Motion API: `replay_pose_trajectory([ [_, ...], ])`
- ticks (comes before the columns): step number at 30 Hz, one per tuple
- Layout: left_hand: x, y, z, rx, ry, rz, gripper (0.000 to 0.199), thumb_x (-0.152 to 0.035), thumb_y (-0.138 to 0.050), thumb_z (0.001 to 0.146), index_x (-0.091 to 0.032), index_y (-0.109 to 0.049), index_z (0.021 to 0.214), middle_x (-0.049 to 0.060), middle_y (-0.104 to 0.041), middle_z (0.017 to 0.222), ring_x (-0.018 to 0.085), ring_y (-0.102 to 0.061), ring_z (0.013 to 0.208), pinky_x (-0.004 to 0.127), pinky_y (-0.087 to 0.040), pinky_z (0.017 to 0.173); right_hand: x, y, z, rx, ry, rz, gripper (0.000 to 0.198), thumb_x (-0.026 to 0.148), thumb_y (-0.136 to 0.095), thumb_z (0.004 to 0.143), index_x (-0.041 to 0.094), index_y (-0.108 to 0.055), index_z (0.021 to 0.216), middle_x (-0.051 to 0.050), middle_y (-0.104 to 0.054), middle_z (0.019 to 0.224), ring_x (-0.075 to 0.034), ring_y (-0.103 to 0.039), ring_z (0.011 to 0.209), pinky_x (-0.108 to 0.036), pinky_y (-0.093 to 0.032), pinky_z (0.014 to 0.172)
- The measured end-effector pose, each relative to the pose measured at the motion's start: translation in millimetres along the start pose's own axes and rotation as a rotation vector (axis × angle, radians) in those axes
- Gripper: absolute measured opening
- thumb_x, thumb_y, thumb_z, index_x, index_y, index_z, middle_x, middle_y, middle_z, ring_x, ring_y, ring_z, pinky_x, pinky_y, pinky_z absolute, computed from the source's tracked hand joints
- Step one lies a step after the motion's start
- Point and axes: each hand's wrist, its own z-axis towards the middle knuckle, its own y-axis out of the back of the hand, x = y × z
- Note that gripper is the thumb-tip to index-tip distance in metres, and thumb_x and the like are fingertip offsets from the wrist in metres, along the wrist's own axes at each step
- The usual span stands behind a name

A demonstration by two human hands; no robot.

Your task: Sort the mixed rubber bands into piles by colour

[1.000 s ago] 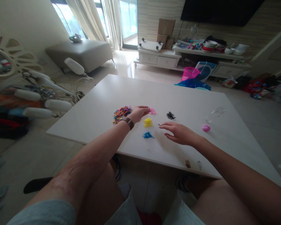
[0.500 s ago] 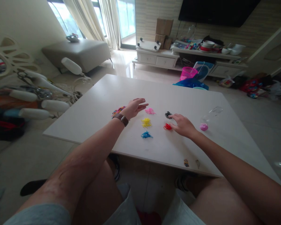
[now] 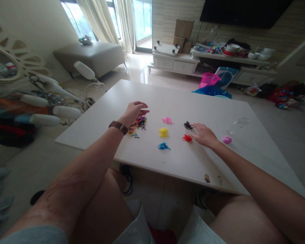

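My left hand [image 3: 134,112], a brown-strapped watch on its wrist, hovers over a mixed pile of coloured rubber bands [image 3: 139,123]. Its fingers are stretched out and apart, and nothing shows in them. My right hand [image 3: 203,134] is open and low over the table; its fingertips reach the edge of a small heap of black rubber bands [image 3: 187,125], with the thumb beside a heap of red rubber bands [image 3: 186,138]. Between the hands lie separate heaps of pink [image 3: 167,120], yellow [image 3: 163,132] and blue rubber bands [image 3: 164,146].
On the white table [image 3: 178,162], a pink-purple round object [image 3: 227,139] and a clear plastic container [image 3: 240,123] lie at the right. A small yellow cartoon figure [image 3: 206,178] is near the front edge. Past the far edge stand a pink basket [image 3: 208,80] and a blue plastic sheet [image 3: 212,90].
My left hand has moved left, from beside the pink heap to above the mixed pile, uncovering more of it. My right hand stays by the black and red heaps. The view has shifted slightly.
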Motion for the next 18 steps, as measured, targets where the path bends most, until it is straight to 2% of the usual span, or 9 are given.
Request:
replay_pose_trajectory([
  [6, 3.9, 20.8, -3.7, -0.038, -0.138, 0.538, 0.007, -0.015, -0.067, 0.069, -0.014, -0.070, 0.075, 0.006, -0.070, 0.073, 0.017, -0.069, 0.068, 0.027, -0.053, 0.066, 8.3, 4.4, 0.6, -0.050, 0.056, 0.002, 0.040, 0.033, -0.056, 0.088, 0.022, -0.060, 0.126, -0.010, -0.065, 0.133, -0.030, -0.060, 0.119, -0.046, -0.049, 0.099],
  [10, 8.4, 37.3, -7.2, -0.029, -0.151, 0.914, 0.011, -0.016, -0.069, 0.064, -0.017, -0.075, 0.073, 0.005, -0.071, 0.070, 0.018, -0.065, 0.069, 0.026, -0.049, 0.064, 15.7, 8.6, -0.9, -0.014, 0.064, 0.002, 0.036, 0.033, -0.056, 0.089, 0.021, -0.062, 0.122, -0.010, -0.066, 0.129, -0.030, -0.060, 0.117, -0.046, -0.049, 0.097],
  [14, 23.2, 51.6, -3.5, 0.096, -0.058, 1.089, 0.015, -0.016, -0.067, 0.061, -0.018, -0.077, 0.073, 0.004, -0.072, 0.069, 0.018, -0.064, 0.068, 0.025, -0.045, 0.060, 20.0, 11.9, -2.9, 0.009, 0.067, -0.005, 0.032, 0.032, -0.056, 0.088, 0.021, -0.063, 0.118, -0.010, -0.067, 0.126, -0.030, -0.060, 0.116, -0.044, -0.049, 0.096],
  [18, 38.0, 58.4, -1.9, 0.145, 0.005, 1.162, 0.020, -0.013, -0.068, 0.055, -0.020, -0.077, 0.071, 0.003, -0.072, 0.069, 0.019, -0.064, 0.068, 0.024, -0.045, 0.058, 22.4, 13.0, -4.0, 0.024, 0.068, -0.013, 0.033, 0.033, -0.056, 0.088, 0.022, -0.064, 0.118, -0.010, -0.066, 0.127, -0.030, -0.060, 0.116, -0.044, -0.048, 0.095],
])
